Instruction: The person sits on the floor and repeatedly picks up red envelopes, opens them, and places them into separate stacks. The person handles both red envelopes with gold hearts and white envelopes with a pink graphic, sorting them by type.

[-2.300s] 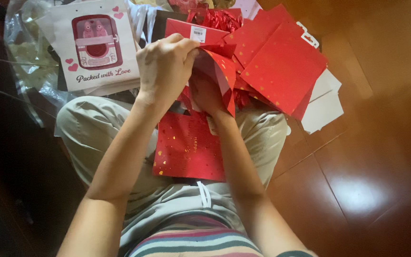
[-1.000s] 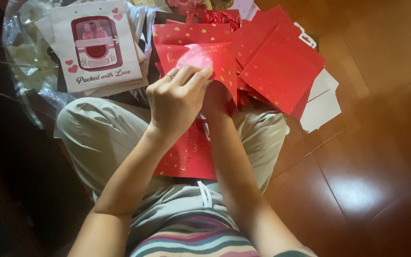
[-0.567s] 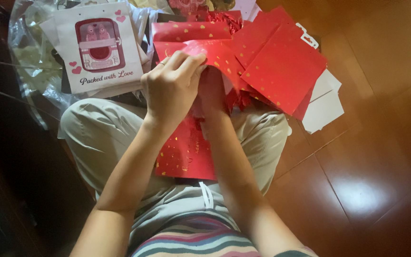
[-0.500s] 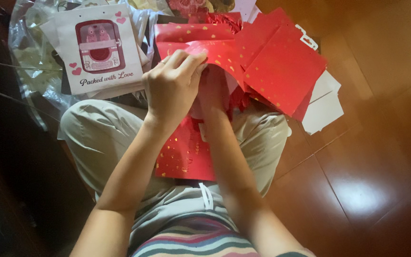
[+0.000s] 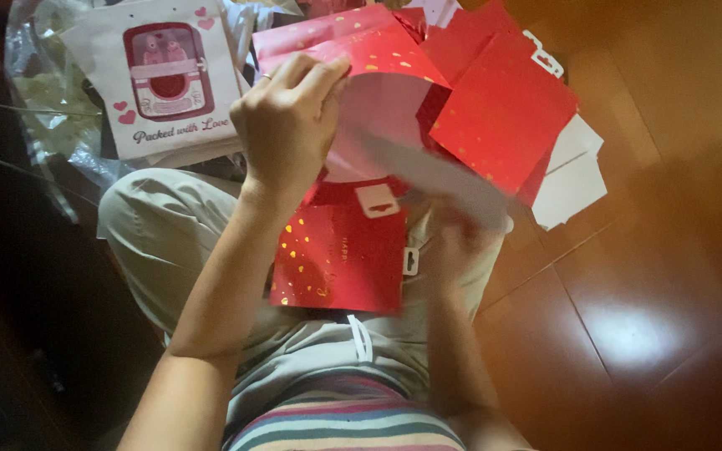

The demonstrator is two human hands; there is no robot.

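My left hand grips the top edge of a red paper bag with gold dots and holds it open, so its pale inside shows. My right hand is blurred just below the bag's mouth, holding a flat pale sheet that slants out of the bag. A flat red gold-dotted bag with a white hang tab lies on my lap under both hands.
More flat red bags and white sheets lie stacked on the wooden floor at upper right. A white card with a red picture and hearts rests on crinkled clear plastic at upper left.
The bag's mouth has been pulled open under my left hand. My right hand has dropped lower and now shows, blurred, with a pale sheet coming out of the bag.
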